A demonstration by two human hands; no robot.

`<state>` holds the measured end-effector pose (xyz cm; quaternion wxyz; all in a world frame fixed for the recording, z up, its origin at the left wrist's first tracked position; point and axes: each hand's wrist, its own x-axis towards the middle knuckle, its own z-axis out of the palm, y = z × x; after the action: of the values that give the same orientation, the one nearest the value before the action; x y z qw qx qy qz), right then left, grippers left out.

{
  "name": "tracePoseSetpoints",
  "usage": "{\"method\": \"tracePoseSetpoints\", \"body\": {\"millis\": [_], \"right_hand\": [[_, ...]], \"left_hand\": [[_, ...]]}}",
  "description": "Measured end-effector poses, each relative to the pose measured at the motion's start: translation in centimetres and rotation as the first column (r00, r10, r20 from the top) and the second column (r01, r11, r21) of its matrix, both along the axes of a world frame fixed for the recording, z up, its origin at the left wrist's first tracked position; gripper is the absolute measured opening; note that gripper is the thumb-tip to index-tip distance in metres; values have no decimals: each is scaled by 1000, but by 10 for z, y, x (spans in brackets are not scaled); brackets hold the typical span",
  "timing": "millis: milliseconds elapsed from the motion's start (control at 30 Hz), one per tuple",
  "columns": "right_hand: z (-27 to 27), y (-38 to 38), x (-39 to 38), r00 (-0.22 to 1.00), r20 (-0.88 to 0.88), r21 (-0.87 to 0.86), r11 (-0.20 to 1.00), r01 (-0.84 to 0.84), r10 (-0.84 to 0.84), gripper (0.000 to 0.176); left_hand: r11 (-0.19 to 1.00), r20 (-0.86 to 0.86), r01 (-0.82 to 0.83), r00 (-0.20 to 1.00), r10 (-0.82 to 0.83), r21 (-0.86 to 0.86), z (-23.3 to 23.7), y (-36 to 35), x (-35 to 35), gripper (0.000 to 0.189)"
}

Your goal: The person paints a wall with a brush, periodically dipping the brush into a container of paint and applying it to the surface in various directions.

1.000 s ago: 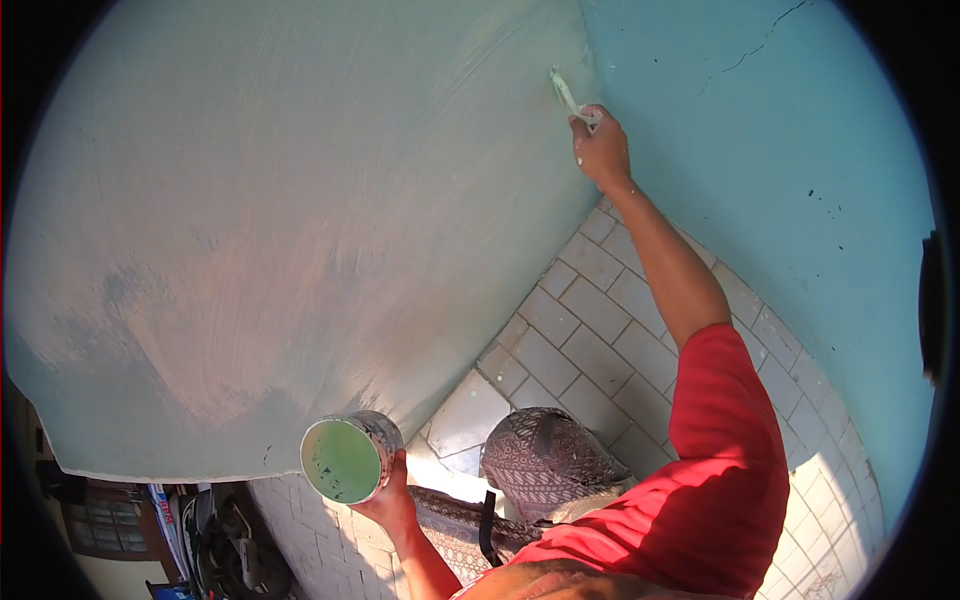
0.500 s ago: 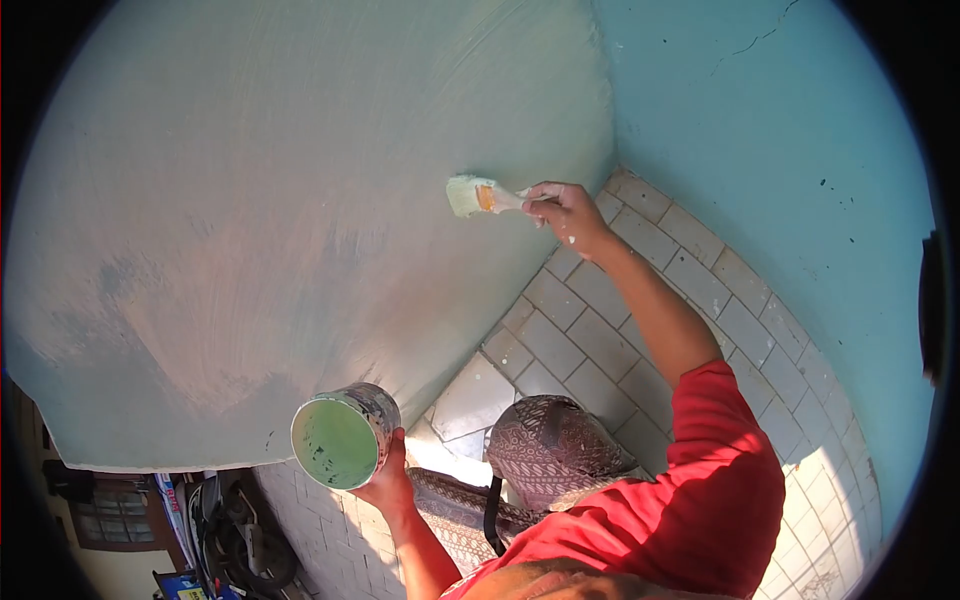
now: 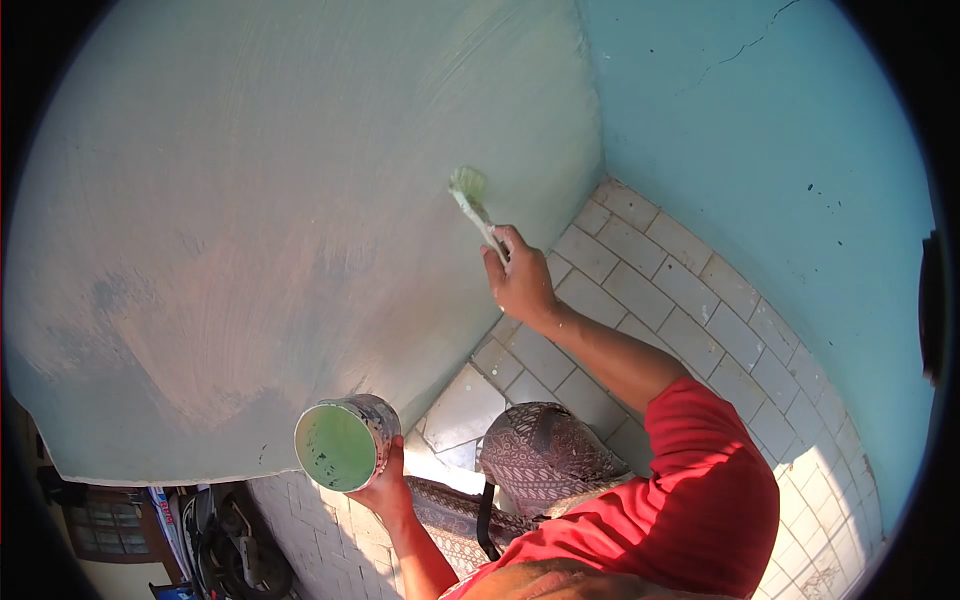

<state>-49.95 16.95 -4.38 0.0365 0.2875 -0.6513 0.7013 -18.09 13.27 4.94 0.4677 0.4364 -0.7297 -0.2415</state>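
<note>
My right hand [image 3: 523, 278] is closed around the handle of a paintbrush [image 3: 474, 198]. The brush is turned nearly edge-on, its pale green bristles at the surface of the patchy wall [image 3: 250, 200]. Low in the view, my left hand [image 3: 385, 484] grips a paint bucket [image 3: 378, 425] by its side. The bucket is tilted so its mouth faces me, and light green paint [image 3: 338, 447] shows inside, with dark specks on the inner wall. My left fingers are partly hidden behind the bucket.
A blue wall [image 3: 740, 130] meets the patchy one at a corner on the right. Pale floor tiles [image 3: 640, 290] run along the foot of both walls. My patterned knee [image 3: 545, 450] is below. A motorcycle [image 3: 235, 545] stands beyond the wall's edge at lower left.
My right hand has moved down and left, and the brush has swung from lying sideways with its flat face showing to pointing up, more edge-on. The bucket is almost where it was.
</note>
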Motion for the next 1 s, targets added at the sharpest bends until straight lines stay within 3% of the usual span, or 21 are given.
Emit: {"method": "tracePoseSetpoints", "body": {"millis": [100, 167, 200, 267, 333, 433, 500, 567, 667, 733, 800, 833, 900, 933, 967, 1000], "right_hand": [[8, 21, 70, 906, 70, 98, 900, -424, 418, 27], [37, 50, 48, 897, 189, 79, 905, -419, 399, 28], [41, 59, 19, 946, 163, 76, 952, -296, 281, 30], [79, 84, -61, 991, 115, 4, 998, 64, -64, 30], [118, 104, -152, 917, 25, 16, 917, 398, -398, 36], [178, 119, -255, 804, -226, 252, 764, 593, -550, 43], [203, 94, -265, 700, -347, 245, 660, 710, -624, 14], [206, 69, -223, 794, -360, 364, 709, 604, -491, 42], [204, 53, -85, 869, -426, 365, 831, 420, -252, 27], [182, 44, -13, 892, -452, 301, 941, 156, -4, 29], [172, 37, 32, 887, -386, 355, 928, -110, 253, 29], [170, 38, 32, 892, -376, 353, 929, -114, 252, 29], [174, 42, 17, 812, -243, 267, 842, -470, 530, 30], [176, 44, -12, 792, -67, 309, 767, -562, 607, 32], [175, 49, -48, 847, -79, 239, 835, -495, 525, 31], [184, 63, -89, 891, 152, 231, 861, -453, 427, 26]], "left_hand": [[1000, -2, -10, 1000, 10, -1, 6, 4, -11, 83], [1000, 37, -20, 999, 19, 5, 9, 4, -7, 89], [999, 68, -29, 997, 27, 20, 11, 4, -4, 95], [1000, 44, -22, 999, 22, -17, 8, 4, 4, 89], [998, 17, -12, 1000, 13, -55, 6, 5, 9, 83], [999, -17, -29, 999, 29, 40, 6, 6, 10, 83], [999, 0, -47, 999, 47, 19, 3, 8, 11, 82], [999, 14, -39, 999, 39, -10, 4, 11, 8, 82], [1000, 32, -15, 999, 15, -2, 16, 14, 6, 84], [999, 33, 7, 999, -8, 32, 17, 15, -4, 86], [996, -3, 8, 1000, -8, 87, 20, 9, -9, 89], [996, 8, 7, 1000, -8, 86, 19, 9, -9, 89], [999, 22, 9, 1000, -10, 43, 20, 10, -11, 89], [995, 85, 27, 996, -19, -93, 19, 10, -12, 88], [995, 84, 30, 996, -22, -98, 21, 11, -10, 88], [995, 115, 20, 993, -9, -94, 20, 11, -7, 89]]}}
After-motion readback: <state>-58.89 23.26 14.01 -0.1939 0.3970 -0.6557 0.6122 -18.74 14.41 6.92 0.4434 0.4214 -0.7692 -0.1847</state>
